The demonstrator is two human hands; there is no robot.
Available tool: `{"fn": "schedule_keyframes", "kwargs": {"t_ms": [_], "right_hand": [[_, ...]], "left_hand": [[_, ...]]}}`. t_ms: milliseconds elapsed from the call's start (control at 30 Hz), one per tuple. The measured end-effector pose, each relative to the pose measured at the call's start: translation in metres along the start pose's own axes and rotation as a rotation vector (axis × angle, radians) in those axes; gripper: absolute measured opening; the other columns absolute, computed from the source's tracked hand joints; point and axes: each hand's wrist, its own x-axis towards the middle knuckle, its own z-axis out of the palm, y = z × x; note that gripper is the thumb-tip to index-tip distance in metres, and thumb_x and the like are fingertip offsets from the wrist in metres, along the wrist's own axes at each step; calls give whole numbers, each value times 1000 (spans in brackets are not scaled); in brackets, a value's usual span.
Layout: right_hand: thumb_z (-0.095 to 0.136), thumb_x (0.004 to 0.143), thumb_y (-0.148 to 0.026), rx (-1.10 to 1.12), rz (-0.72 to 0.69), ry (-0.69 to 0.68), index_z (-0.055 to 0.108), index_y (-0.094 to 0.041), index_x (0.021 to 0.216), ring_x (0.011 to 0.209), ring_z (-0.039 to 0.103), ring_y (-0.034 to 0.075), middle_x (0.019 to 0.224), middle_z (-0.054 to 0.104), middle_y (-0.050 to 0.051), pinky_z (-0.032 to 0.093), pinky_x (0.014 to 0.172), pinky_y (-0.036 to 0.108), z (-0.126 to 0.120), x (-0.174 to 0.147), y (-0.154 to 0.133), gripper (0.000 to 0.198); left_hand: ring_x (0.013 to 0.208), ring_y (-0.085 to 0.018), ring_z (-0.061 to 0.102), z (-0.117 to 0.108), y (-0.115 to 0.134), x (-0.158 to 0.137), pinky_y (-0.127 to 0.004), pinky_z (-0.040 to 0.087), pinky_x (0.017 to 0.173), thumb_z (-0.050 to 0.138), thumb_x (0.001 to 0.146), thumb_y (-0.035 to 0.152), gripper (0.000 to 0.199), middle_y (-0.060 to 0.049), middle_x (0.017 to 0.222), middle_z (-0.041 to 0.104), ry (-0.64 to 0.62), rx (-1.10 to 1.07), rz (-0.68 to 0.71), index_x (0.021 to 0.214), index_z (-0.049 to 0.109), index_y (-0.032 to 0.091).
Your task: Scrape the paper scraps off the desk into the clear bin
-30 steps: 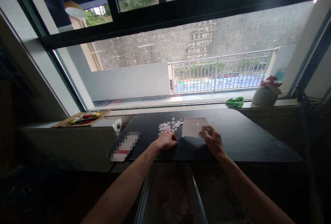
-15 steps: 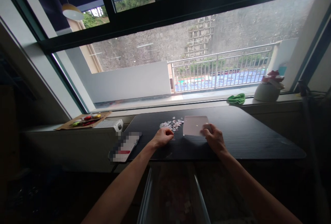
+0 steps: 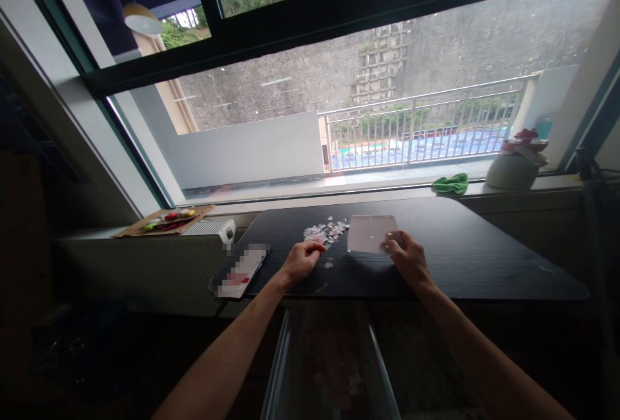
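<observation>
My left hand point(image 3: 302, 262) reaches to the near edge of a pile of small pale pieces point(image 3: 330, 231) on the dark table. Its thumb and fingers come together at the tips; whatever lies between them is too small to make out. A few loose pieces point(image 3: 329, 264) lie just right of these fingers. My right hand point(image 3: 407, 257) is closed at the lower right corner of a flat, pale pinkish rectangular sheet or shallow tray point(image 3: 371, 232). Its fingertips are blurred and overlap that corner, so what they grip is unclear.
A blurred-out phone-like object point(image 3: 242, 271) lies at the table's point(image 3: 465, 258) left edge. Beyond stand a green cloth point(image 3: 450, 183) and a rounded pale container point(image 3: 512, 171) on the window sill. Below the table's front edge sits an open clear-sided bin or drawer point(image 3: 334, 368).
The view has shifted slightly. My left hand has drawn back a little left, its fingers straighter, and loose pieces now show beside it. My right hand stays at the sheet's corner.
</observation>
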Motion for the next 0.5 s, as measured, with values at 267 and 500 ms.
{"fn": "schedule_keyframes", "kwargs": {"t_ms": [267,500], "right_hand": [[51,65,-34,-7,-2,45,63,-19,78,57,52,18,64,60,2,41,53,29,-2,-1,-3,23],[55,69,-36,58,-80,-52,62,-18,82,63,58,19,70,66,4,47,58,31,2,-2,1,23]], "left_hand": [[92,-16,59,3,-7,-8,-30,45,92,53,78,19,22,-4,95,66,-105,359,244,86,74,22],[94,-17,58,-7,-18,-9,-30,46,89,50,80,18,20,-4,92,65,78,333,189,85,70,20]]}}
